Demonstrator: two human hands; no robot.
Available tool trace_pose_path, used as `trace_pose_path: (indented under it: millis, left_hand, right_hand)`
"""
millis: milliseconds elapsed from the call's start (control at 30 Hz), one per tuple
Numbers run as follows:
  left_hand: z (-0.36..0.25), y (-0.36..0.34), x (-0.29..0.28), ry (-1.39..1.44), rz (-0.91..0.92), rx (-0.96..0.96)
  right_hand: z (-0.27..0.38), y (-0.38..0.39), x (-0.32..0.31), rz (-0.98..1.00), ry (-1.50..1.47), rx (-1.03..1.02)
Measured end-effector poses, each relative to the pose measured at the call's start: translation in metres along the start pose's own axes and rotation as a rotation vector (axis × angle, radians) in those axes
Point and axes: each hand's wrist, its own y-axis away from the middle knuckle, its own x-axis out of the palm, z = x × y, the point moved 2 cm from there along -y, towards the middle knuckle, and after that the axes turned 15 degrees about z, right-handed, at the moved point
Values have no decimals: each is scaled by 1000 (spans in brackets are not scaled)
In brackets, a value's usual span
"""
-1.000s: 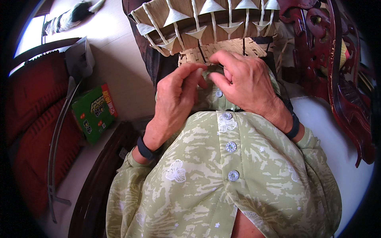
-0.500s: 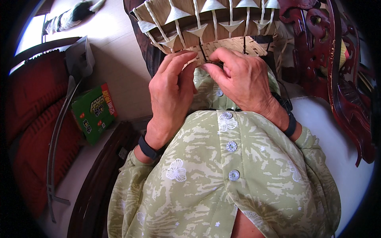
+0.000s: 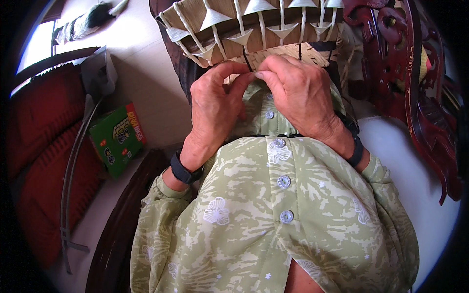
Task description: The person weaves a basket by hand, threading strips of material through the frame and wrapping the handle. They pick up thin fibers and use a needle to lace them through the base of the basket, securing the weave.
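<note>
A woven piece (image 3: 264,38) of pale wooden strips, twisted cords and folded triangles crosses the upper middle, with a woven cane section (image 3: 312,56) and dark vertical strands beneath it. My left hand (image 3: 217,102) and my right hand (image 3: 298,95) meet just below, fingertips and thumbs pinched together near a dark strand; what they hold is too small to make out. Both rest over the green patterned clothing (image 3: 244,205) with clear buttons that covers my body and lap.
Carved dark-red wooden furniture (image 3: 413,107) stands at the right beside a white surface (image 3: 391,146). Red cushions (image 3: 39,185), a grey metal stand (image 3: 68,205) and a green box (image 3: 115,146) are at the left. A black-and-white bundle (image 3: 83,27) lies at the upper left.
My fingertips have come together higher up, nearer the dark strands. My left hand dipped away from the pinch half a second ago and now closes toward my right thumb.
</note>
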Motion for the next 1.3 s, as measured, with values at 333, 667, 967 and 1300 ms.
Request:
trace_pose_path:
  millis: [333,667,967,1300]
  left_hand:
    - [4,0,-1,-21,-20,55]
    - [4,1,-1,30,7,48]
    - [7,0,0,15,-10,82]
    - [7,3,6,-313,-158,251]
  right_hand:
    - [1,12,-8,52,56,7]
    - [1,16,-10,-5,110,-126]
    - [-6,10,-8,-13,145,-117]
    - [-2,11,-3,18,187,-63]
